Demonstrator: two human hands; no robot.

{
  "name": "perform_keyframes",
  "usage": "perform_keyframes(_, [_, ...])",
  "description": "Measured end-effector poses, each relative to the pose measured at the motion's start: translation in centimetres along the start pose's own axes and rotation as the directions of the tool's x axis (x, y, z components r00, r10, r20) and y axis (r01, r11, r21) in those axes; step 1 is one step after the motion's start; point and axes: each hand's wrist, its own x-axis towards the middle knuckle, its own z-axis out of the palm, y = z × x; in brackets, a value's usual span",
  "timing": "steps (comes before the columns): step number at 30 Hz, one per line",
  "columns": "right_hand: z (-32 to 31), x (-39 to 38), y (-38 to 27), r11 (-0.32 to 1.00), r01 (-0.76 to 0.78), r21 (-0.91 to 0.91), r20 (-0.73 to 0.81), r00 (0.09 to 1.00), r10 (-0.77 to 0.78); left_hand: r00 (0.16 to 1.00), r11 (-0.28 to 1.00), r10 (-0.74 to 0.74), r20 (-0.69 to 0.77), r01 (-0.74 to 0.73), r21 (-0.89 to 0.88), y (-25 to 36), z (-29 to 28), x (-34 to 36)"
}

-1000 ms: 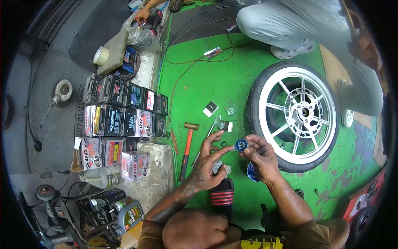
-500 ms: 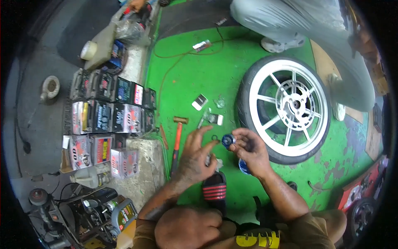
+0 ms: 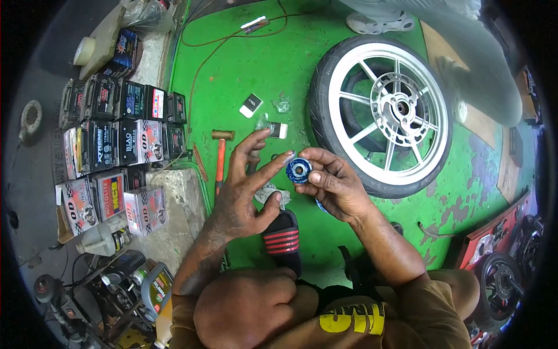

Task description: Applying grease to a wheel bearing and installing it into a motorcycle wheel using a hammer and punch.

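A wheel bearing [image 3: 292,174], its face smeared with blue grease, is pinched between the thumb and fingers of my right hand [image 3: 346,189]. Its face is turned up, showing the centre hole. My left hand [image 3: 247,189] has its fingers apart and holds nothing. The left index fingertip reaches the bearing's upper left edge and seems to touch it. Under my right hand, part of a blue round item [image 3: 320,205] shows; the rest is hidden. A crumpled whitish wrapper or cloth [image 3: 273,195] lies behind my left thumb.
A white spoked wheel with tyre [image 3: 401,110] lies flat at right, near a person's shoe [image 3: 381,23]. An orange-handled hammer [image 3: 221,160] and small boxes [image 3: 251,106] are on the green floor [image 3: 232,64]. Boxed batteries [image 3: 125,139] stand at left; a striped slipper [image 3: 281,241] is below.
My right hand has moved left with the bearing and turned its face upward. My left index finger has come to the bearing's edge. The whole view has shifted.
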Motion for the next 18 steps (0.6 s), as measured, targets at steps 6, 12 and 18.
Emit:
perform_keyframes(6, [-0.2,0.0,-0.3,0.999,0.027,-0.028,-0.023,0.999,-0.028,0.999,0.984,0.011,0.041,-0.018,0.178,0.1,0.4,-0.4])
perform_keyframes(12, [-0.2,0.3,0.2,0.996,0.081,-0.041,-0.039,0.996,-0.083,0.999,0.976,0.005,0.035,-0.013,0.219,0.3,0.9,-1.3])
perform_keyframes(18, [-0.5,0.3,0.6,0.995,0.096,-0.033,-0.041,0.994,-0.097,0.999,1.000,0.012,-0.032,-0.012,-0.001,-0.7,1.6,-1.6])
